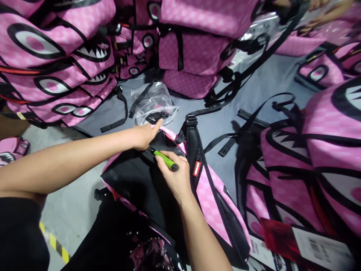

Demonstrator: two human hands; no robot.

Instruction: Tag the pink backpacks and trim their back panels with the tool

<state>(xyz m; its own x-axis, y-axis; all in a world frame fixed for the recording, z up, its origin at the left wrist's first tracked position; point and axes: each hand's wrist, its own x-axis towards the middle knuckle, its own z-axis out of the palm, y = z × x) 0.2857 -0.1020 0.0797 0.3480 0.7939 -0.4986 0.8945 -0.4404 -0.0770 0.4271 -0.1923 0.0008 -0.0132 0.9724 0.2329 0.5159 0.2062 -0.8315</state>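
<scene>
A pink checkered backpack (214, 210) with a black panel lies tilted in front of me, partly against my lap. My right hand (176, 171) is closed around a green marker pen (167, 160) with a black end; its dark tip points at the black panel near the top edge. At that edge my left hand (143, 136) grips the backpack, its index finger stretched out along the pink trim. The other left fingers are mostly hidden. Beside my right hand runs a black shoulder strap (194, 150) with a small red label.
Stacked pink backpacks (39, 45) with eye and teeth prints rise at the left, and more backpacks (293, 162) stand at the right. A clear plastic bag (155, 99) lies just beyond my left hand on the grey surface (220, 124). Another person's hands (313, 24) show at the top right.
</scene>
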